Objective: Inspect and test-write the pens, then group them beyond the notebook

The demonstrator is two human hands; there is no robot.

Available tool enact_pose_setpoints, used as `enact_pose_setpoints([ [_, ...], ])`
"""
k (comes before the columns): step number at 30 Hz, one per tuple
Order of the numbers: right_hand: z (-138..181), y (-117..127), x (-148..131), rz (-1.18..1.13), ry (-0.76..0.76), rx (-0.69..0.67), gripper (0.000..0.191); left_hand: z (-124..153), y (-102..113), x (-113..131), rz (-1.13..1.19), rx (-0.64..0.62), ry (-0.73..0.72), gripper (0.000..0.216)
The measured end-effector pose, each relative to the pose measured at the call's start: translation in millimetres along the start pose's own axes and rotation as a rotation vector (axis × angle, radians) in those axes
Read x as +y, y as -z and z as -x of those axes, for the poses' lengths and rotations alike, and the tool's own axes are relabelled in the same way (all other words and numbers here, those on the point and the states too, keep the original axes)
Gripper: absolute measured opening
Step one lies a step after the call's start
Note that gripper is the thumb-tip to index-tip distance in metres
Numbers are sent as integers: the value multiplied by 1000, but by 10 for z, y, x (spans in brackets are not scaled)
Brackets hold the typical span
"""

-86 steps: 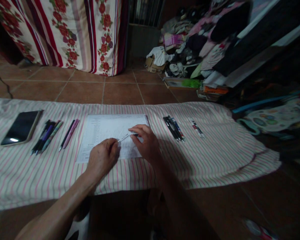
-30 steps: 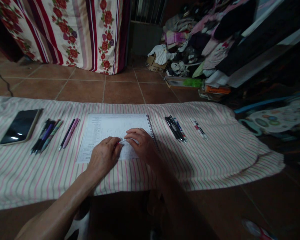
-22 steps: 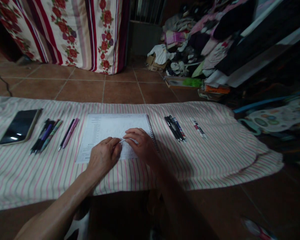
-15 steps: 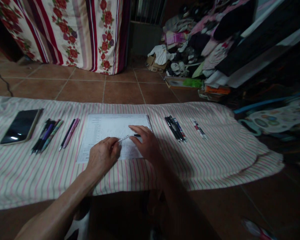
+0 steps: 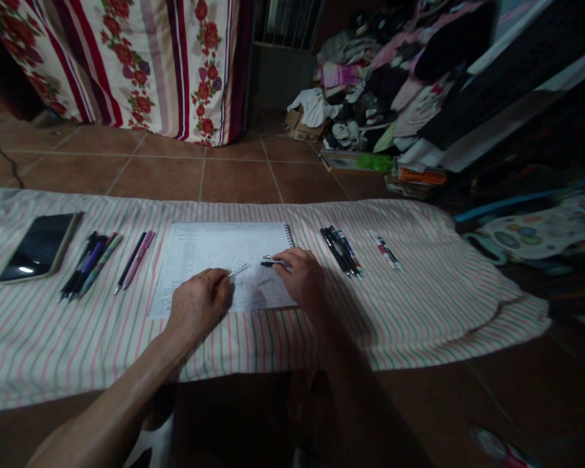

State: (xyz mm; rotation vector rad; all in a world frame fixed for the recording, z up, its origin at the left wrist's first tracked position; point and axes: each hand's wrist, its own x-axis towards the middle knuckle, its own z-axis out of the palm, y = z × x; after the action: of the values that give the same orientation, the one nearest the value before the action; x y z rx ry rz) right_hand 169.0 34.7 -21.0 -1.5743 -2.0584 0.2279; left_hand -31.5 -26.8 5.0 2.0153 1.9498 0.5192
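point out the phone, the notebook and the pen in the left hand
phone point(image 5: 38, 247): head view, middle of its dark screen
notebook point(image 5: 214, 246): head view, bare page near the top
pen point(image 5: 240, 268): head view, its pale exposed shaft

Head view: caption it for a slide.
Left hand holds a slim pen, right hand a dark piece, over a spiral notebook.

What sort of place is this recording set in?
Probably a room in a home: terracotta floor tiles, a floral sheet hanging at the back, and a heap of clothes piled beside it.
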Motion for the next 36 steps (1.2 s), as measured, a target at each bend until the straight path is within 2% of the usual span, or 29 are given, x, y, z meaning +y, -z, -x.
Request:
enact_pose_setpoints([
  [9, 21, -74, 28, 78, 25, -18, 13, -7, -18, -34, 38, -1, 9, 30],
  [20, 11, -32, -43, 15, 46, 19, 13, -35, -5, -81, 161, 9, 83, 31],
  [24, 19, -20, -237, -226, -6, 58, 15, -40, -16, -110, 259, 13, 123, 31],
  [27, 47, -65, -393, -519, -62, -71, 16, -39, -23, -106, 361, 13, 145, 31],
  [31, 63, -136, -535, -829, -240, -270, 20, -26, -29, -61, 428, -16, 115, 32],
  [36, 32, -140, -620, -1065, -366, -312, 21, -9, -38, -38, 425, -46, 74, 30],
])
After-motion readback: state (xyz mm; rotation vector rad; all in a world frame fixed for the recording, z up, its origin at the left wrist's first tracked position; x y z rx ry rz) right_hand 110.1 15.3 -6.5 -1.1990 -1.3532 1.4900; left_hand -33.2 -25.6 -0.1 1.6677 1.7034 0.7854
